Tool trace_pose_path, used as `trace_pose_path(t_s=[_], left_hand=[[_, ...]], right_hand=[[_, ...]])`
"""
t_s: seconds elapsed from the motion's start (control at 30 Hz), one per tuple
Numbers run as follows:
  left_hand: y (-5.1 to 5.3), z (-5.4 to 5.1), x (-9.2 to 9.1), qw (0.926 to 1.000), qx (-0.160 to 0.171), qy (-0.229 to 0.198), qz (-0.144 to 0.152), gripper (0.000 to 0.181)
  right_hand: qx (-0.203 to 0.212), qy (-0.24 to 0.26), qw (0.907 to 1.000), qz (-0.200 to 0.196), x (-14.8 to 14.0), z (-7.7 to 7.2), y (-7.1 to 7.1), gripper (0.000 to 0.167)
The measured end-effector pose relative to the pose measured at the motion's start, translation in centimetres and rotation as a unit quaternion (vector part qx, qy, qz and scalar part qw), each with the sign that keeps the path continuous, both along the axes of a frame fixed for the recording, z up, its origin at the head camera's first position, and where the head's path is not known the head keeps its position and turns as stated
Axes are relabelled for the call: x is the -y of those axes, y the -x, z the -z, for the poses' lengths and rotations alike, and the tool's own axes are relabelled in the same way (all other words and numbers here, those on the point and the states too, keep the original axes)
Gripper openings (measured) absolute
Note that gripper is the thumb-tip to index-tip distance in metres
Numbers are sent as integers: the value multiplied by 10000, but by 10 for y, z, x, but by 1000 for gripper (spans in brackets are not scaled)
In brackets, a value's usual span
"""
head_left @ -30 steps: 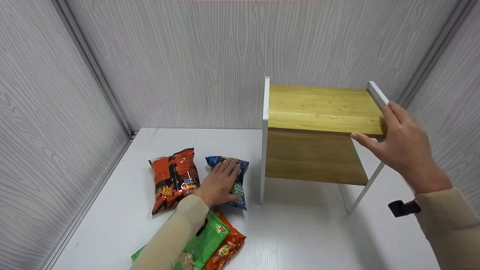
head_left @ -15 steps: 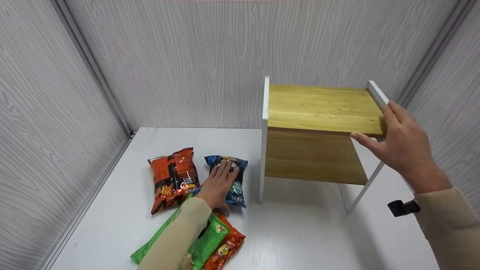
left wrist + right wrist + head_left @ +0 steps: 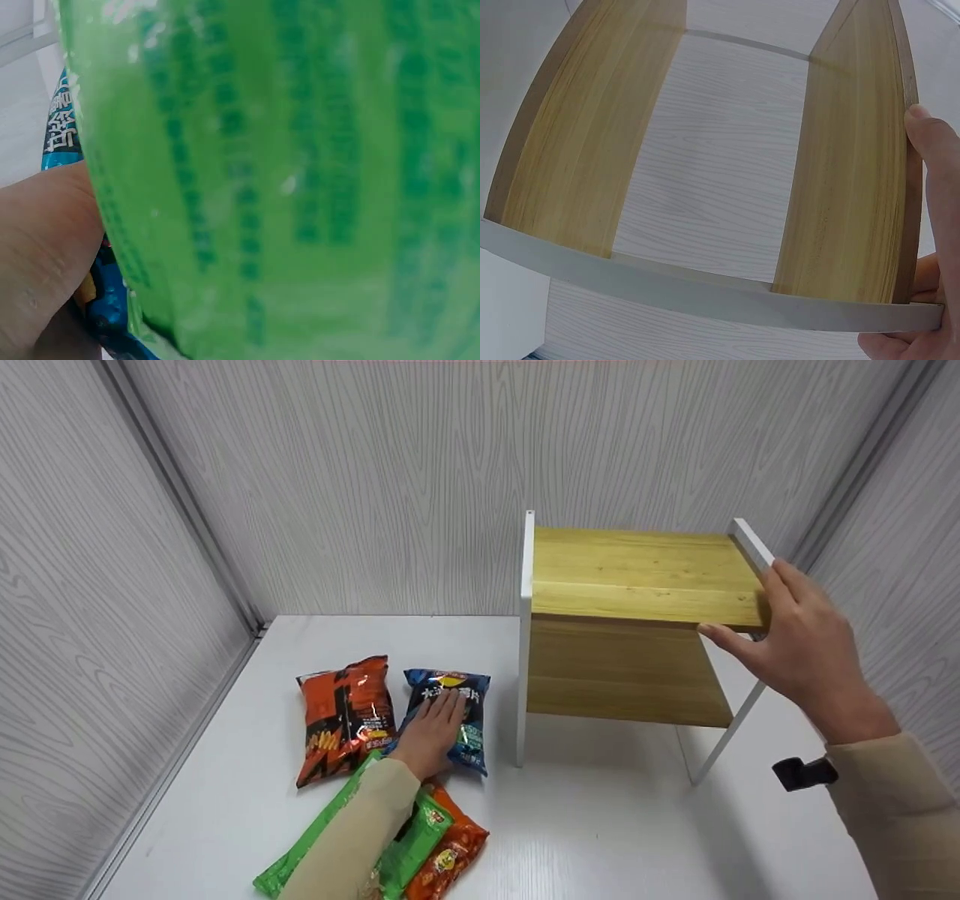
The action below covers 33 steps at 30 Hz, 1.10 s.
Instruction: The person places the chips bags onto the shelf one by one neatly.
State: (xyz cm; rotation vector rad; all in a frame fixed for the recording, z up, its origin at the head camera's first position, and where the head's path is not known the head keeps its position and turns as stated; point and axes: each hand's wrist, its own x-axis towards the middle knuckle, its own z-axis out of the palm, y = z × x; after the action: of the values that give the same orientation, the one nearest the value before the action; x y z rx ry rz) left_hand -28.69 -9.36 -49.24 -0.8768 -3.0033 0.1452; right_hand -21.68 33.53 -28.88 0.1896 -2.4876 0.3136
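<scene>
My left hand [image 3: 431, 739] lies with straight fingers on a blue chip bag [image 3: 472, 735], which is flat on the table left of a small two-tier shelf [image 3: 637, 574]. In the left wrist view its thumb [image 3: 45, 240] shows beside the blue bag, and a green snack bag [image 3: 247, 165] fills most of the picture. My right hand [image 3: 806, 649] holds the shelf's front right corner. Its thumb presses the upper board's front edge, and the fingers lie over the white side rail [image 3: 705, 300].
A red-and-black chip bag [image 3: 349, 716] lies to the left of the blue one. Nearer me, the green bag [image 3: 322, 832] partly covers an orange-red snack bag [image 3: 457, 847]; my left sleeve hides part of the green one. Wood-grain panels [image 3: 390, 487] wall in the table.
My left hand has drawn back slightly toward me over the blue bag, uncovering more of its upper print. Its thumb no longer sticks out to the right. The right hand keeps its hold.
</scene>
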Motion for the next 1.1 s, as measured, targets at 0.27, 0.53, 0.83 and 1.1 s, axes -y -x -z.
trace_pose_path(t_s=[0.27, 0.53, 0.83, 1.1], left_hand=[[3, 0, 3, 9990, -35, -439, 55, 80], [8, -4, 8, 9938, 107, -1101, -67, 71], [15, -11, 17, 9824, -55, -1863, -140, 67], [20, -20, 23, 9642, -79, -2637, -256, 68]], right_hand=[[9, 15, 10000, 11, 2, 2, 0, 97], [-39, 6, 10000, 12, 2, 2, -1, 96], [-112, 42, 9999, -29, 3, 3, 0, 96], [-93, 53, 9999, -36, 4, 2, 0, 95]])
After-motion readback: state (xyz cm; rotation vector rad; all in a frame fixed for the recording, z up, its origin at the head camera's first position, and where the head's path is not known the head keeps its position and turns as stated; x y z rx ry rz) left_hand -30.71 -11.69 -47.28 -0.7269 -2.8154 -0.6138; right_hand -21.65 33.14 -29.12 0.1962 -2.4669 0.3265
